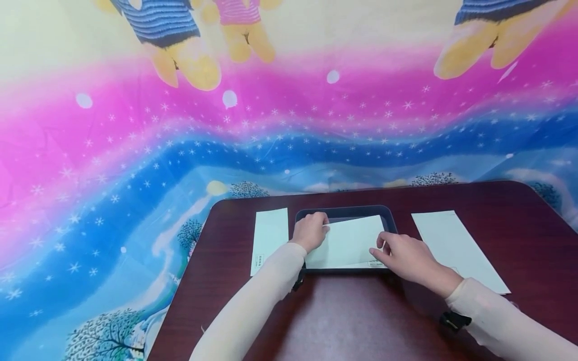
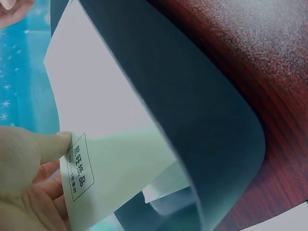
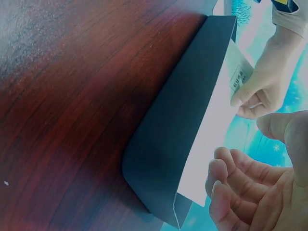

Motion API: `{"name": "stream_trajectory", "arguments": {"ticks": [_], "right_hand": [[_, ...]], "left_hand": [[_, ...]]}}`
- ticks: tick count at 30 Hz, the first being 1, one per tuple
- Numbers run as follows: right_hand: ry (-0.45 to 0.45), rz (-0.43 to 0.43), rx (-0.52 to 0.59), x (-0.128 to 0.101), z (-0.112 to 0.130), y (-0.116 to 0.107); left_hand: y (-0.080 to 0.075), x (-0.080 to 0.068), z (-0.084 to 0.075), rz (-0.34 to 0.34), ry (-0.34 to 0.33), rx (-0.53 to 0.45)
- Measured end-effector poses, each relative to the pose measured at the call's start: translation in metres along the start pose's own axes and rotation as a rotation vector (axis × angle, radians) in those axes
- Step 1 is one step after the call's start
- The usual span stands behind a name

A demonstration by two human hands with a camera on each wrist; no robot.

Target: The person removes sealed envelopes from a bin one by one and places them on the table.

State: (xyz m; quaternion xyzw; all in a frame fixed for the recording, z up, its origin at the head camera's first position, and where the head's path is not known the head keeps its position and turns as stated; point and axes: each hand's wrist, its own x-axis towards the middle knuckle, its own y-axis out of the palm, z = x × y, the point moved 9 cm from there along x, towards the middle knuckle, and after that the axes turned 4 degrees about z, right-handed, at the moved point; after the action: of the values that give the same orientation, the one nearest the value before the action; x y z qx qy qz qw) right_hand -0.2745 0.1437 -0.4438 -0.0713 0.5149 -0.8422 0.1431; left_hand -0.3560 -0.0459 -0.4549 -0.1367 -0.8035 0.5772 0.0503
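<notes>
A white sheet of paper [image 1: 349, 243] lies tilted in a dark tray [image 1: 343, 210] on the red-brown table [image 1: 343, 321]. My left hand [image 1: 310, 229] pinches the sheet's far left corner; in the left wrist view the thumb [image 2: 53, 144] and fingers hold the corner beside a small printed label [image 2: 79, 168]. My right hand [image 1: 397, 250] rests at the sheet's near right corner, fingertips touching its edge. In the right wrist view its fingers [image 3: 226, 178] are loosely curled beside the paper [image 3: 216, 125], with the thumb apart and nothing gripped between them.
A white envelope [image 1: 269, 238] lies on the table left of the tray, and a larger white sheet [image 1: 456, 248] lies to the right. A colourful printed cloth [image 1: 135, 150] hangs behind and beside the table. Bare tabletop lies in front of the tray.
</notes>
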Motion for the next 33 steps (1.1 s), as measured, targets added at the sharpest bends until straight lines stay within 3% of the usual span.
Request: {"name": "stream_trajectory", "arguments": {"ticks": [12,33], "right_hand": [[-0.013,-0.01,-0.001,0.0,0.006,-0.001],[-0.008,-0.008,-0.009,0.011,0.013,0.001]], "left_hand": [[-0.015,-0.008,0.0,-0.004,0.019,-0.064],[-0.024,-0.012,0.008,-0.02,0.018,-0.118]]}}
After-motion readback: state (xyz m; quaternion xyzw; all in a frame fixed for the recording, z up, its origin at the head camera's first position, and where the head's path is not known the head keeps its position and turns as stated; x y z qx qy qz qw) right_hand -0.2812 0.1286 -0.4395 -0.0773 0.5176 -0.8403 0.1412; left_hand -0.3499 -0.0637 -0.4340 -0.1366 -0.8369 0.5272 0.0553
